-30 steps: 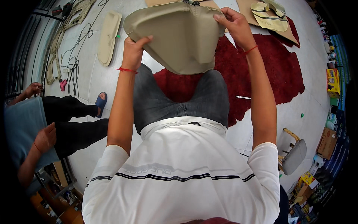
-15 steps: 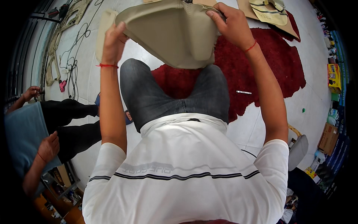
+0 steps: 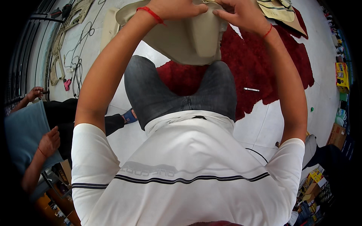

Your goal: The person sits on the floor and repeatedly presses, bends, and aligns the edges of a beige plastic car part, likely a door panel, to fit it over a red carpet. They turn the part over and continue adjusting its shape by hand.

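Observation:
A beige, leather-like moulded cover (image 3: 177, 41) hangs in front of my knees, with a raised, rounded section on its right side. My left hand (image 3: 177, 8) reaches across its top, thumb and fingers pinching the upper edge near the middle. Just to the right, my right hand (image 3: 239, 14) is closed on the same edge, its thumb pressed toward the left thumb. The top border and some fingertips are cut off by the upper rim of the picture. Behind the cover's left side, another beige piece (image 3: 109, 28) is partly visible.
A dark red carpet piece (image 3: 271, 64) lies on the pale tiled floor, a small white strip (image 3: 251, 89) on it. Yellow sheet pieces (image 3: 277, 11) lie far right. Cables (image 3: 77, 64) and a pink-handled tool (image 3: 67, 84) are at left. A person in blue (image 3: 32, 130) sits close on the left.
My left hand has moved from the cover's left edge to its top middle, beside my right hand. The cover now hangs slightly higher. The seated person's leg has shifted.

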The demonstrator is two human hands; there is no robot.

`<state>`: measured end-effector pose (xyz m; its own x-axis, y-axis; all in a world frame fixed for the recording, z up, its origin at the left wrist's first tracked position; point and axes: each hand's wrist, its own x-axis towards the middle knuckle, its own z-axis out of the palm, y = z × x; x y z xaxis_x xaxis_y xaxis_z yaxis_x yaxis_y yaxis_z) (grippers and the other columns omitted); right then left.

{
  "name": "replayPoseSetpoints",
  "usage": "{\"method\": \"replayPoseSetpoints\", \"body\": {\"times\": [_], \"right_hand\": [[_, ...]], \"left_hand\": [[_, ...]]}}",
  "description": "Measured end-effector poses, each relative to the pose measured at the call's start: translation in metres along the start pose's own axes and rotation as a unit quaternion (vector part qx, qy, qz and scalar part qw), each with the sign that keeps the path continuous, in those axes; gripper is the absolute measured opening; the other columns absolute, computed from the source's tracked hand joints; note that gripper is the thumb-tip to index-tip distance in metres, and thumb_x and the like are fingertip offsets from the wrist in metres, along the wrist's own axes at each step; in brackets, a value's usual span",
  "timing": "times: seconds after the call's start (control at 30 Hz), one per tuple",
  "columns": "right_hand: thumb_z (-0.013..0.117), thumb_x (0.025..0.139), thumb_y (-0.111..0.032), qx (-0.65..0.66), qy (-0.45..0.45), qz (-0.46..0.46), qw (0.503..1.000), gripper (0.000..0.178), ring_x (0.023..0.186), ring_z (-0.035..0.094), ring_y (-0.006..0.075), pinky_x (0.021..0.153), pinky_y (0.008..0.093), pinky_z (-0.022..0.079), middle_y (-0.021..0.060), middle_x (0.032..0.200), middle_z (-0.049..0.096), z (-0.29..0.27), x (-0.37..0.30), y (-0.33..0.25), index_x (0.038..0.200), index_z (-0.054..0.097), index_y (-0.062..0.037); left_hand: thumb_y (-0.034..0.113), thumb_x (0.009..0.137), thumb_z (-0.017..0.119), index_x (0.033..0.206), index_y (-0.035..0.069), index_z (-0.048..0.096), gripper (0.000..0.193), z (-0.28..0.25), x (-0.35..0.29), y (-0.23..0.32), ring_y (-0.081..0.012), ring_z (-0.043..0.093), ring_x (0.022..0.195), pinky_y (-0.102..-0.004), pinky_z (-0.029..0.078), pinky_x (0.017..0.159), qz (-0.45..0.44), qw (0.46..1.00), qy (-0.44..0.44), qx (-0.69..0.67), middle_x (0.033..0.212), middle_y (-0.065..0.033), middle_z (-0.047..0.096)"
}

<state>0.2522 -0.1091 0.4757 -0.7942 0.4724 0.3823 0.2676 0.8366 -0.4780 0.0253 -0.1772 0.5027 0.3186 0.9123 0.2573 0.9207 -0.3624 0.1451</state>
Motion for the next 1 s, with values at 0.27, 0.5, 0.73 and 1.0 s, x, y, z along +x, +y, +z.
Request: {"method": "replayPoseSetpoints", "body": {"times": [0.27,0.5,0.73,1.0], "right_hand": [[0.071,0.079,-0.026,-0.085,-0.017,-0.077,0.993,0.027,0.060,0.063,0.0418,0.059,0.0463,0.051,0.0239,0.065,0.061,0.002,0.015,0.001,0.068,0.065,-0.0015],[0.071,0.076,-0.029,-0.133,0.051,-0.112,0.983,0.029,0.061,0.063,0.0433,0.059,0.0481,0.051,0.0240,0.064,0.061,0.016,0.018,0.014,0.066,0.063,-0.0022],[0.070,0.076,-0.025,-0.047,0.053,-0.071,0.995,0.027,0.059,0.063,0.0407,0.058,0.0461,0.051,0.0230,0.065,0.061,0.017,0.011,0.024,0.070,0.062,-0.0007],[0.072,0.073,-0.026,-0.122,-0.014,-0.092,0.988,0.027,0.057,0.062,0.0390,0.056,0.0442,0.050,0.0221,0.065,0.062,-0.003,0.023,0.029,0.068,0.065,-0.0008]], "left_hand": [[0.039,0.073,0.070,0.074,0.006,0.074,0.033,0.001,-0.006,0.010,-0.0380,0.068,0.073,-0.0472,0.054,0.068,0.021,0.999,0.047,-0.003,0.073,-0.0180,0.069],[0.035,0.074,0.069,0.071,0.005,0.072,0.030,0.015,0.001,0.002,-0.0390,0.067,0.072,-0.0486,0.053,0.066,0.021,0.998,0.054,-0.004,0.071,-0.0185,0.068],[0.031,0.083,0.065,0.080,0.003,0.070,0.029,0.015,0.016,-0.012,-0.0405,0.067,0.077,-0.0500,0.053,0.071,0.107,0.994,-0.023,0.016,0.079,-0.0210,0.069],[0.032,0.074,0.068,0.095,0.002,0.072,0.037,0.000,0.024,-0.014,-0.0439,0.067,0.089,-0.0498,0.054,0.081,0.138,0.984,-0.116,0.002,0.091,-0.0253,0.071]]}}
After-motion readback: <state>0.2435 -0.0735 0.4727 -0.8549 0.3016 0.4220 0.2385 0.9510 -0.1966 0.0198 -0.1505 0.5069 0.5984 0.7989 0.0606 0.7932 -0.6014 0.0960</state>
